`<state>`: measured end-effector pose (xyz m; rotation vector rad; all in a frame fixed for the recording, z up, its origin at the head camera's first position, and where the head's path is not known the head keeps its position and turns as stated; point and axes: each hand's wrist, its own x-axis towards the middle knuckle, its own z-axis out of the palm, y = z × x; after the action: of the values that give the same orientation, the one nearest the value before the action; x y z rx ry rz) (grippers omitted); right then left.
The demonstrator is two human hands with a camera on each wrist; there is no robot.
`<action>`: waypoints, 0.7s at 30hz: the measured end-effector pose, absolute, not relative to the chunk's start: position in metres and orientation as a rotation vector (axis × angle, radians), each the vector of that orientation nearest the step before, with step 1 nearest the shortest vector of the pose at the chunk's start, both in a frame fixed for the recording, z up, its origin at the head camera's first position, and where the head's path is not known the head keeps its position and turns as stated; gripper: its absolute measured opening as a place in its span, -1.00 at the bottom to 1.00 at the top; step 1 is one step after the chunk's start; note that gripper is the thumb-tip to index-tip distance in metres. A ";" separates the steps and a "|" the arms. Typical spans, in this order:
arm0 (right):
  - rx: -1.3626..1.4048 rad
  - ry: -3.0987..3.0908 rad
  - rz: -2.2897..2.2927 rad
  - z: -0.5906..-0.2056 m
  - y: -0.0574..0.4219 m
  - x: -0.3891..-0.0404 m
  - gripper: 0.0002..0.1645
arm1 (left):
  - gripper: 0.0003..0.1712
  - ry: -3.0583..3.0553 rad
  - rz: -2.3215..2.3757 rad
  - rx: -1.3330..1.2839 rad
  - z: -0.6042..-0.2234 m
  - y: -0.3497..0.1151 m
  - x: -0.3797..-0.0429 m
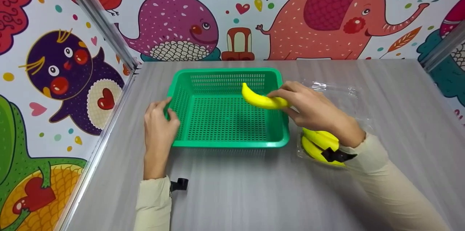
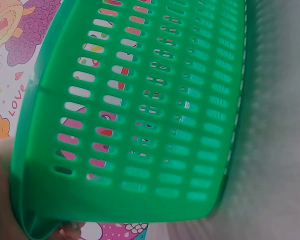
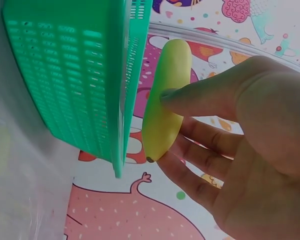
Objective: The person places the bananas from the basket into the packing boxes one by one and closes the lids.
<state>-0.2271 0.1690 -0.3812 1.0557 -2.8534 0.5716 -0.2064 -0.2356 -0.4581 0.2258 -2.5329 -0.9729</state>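
A yellow banana (image 1: pixel 262 101) is pinched between the thumb and fingers of my right hand (image 1: pixel 311 107), above the right side of a green plastic basket (image 1: pixel 229 144). In the right wrist view the banana (image 3: pixel 166 102) stands beside the basket wall (image 3: pixel 65 75), thumb on one side and fingers on the other. My left hand (image 1: pixel 160 125) grips the basket's left rim, its thumb on the near side. In the left wrist view the slotted basket wall (image 2: pixel 125 115) hides most of that hand. The basket's slotted floor shows no items on it.
Right of the basket, more yellow bananas (image 1: pixel 319 144) lie in a clear plastic bag (image 1: pixel 338 96), partly hidden under my right wrist. The grey table (image 1: pixel 225 194) meets cartoon-printed walls (image 1: pixel 247 13) at the back and left.
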 end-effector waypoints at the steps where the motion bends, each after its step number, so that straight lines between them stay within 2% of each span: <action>1: 1.048 -2.856 0.571 -0.381 0.172 -0.225 -0.38 | -0.52 -2.531 -0.973 0.223 -0.458 -0.236 -0.206; 21: 0.925 -2.889 0.528 -0.383 0.237 -0.193 -0.33 | -0.52 -2.531 -0.961 0.228 -0.458 -0.235 -0.207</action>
<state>-0.1932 0.2368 -0.3826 0.9248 -2.8894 0.5281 -0.2067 -0.2355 -0.4583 0.2279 -2.5314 -0.9613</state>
